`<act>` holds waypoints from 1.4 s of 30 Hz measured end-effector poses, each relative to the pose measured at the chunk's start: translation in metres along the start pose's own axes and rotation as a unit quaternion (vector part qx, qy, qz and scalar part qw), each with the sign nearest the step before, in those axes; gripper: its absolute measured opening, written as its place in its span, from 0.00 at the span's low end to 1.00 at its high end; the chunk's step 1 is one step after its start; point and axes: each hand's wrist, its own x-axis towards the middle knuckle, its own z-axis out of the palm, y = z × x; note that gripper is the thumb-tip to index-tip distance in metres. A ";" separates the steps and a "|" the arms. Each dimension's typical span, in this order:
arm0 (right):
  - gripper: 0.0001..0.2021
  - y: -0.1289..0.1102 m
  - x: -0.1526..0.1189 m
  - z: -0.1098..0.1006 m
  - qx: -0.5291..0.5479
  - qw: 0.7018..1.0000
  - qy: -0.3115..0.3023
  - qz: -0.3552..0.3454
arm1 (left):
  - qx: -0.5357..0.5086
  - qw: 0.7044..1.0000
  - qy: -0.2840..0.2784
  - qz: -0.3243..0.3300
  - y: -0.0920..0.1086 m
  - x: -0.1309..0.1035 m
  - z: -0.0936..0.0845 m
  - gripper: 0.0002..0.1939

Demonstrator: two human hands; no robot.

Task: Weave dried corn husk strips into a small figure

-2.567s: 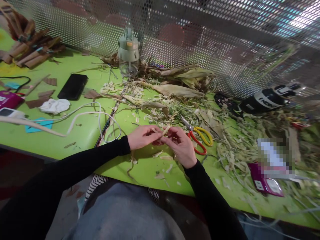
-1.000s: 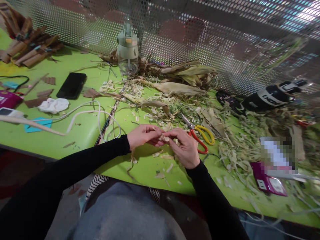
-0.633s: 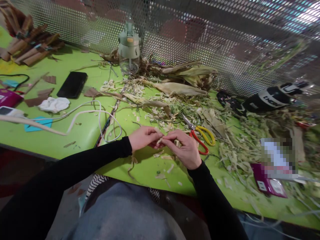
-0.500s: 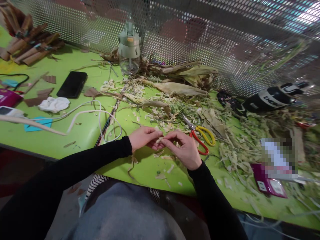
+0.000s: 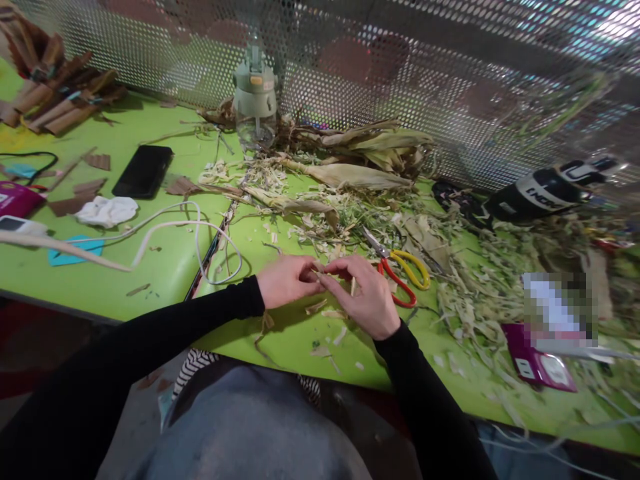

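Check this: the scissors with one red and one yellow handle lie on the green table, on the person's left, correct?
Not quite: in the head view, those scissors lie beside the right hand, on the person's right; the rest holds.

Beyond the grip of the right hand (image 5: 363, 297) and well to its right, dark capitals on the pale band (image 5: 543, 191) of a black bottle (image 5: 507, 202) read "ENER", with a last letter, G or C, curving out of sight. To the right of the grip and nearer the body, a magenta packet (image 5: 535, 360) bore white marks too small to read, as did another magenta packet (image 5: 20, 200) far left of it.
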 end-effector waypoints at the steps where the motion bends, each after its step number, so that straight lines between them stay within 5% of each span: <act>1: 0.04 0.000 0.000 0.001 -0.012 1.000 -0.001 -0.010 | 0.050 0.999 0.009 0.007 0.001 -0.001 0.000 0.10; 5: 0.04 -0.004 0.001 0.002 -0.023 0.999 -0.018 -0.036 | 0.169 0.985 0.032 0.031 0.004 -0.003 0.001 0.08; 12: 0.03 -0.010 -0.001 0.004 -0.048 0.998 -0.031 0.023 | 0.280 0.958 0.042 0.048 0.005 -0.008 0.010 0.11; 19: 0.05 -0.002 -0.004 0.004 0.124 0.985 0.025 0.116 | -0.012 0.999 -0.013 0.027 0.011 -0.008 0.006 0.10; 25: 0.07 -0.001 -0.005 0.004 0.191 0.970 0.021 0.148 | -0.298 0.942 -0.131 -0.081 0.006 0.000 -0.006 0.10; 29: 0.08 -0.001 -0.006 0.005 0.209 0.968 0.002 0.138 | -0.314 0.927 -0.181 -0.093 0.002 0.004 -0.012 0.13; 34: 0.11 0.000 -0.004 0.000 0.195 0.971 0.008 0.137 | -0.282 0.949 -0.110 -0.091 0.004 0.002 0.001 0.08; 42: 0.07 0.001 0.000 -0.006 0.197 0.977 -0.024 0.082 | -0.244 0.959 -0.101 -0.099 0.003 0.001 0.006 0.06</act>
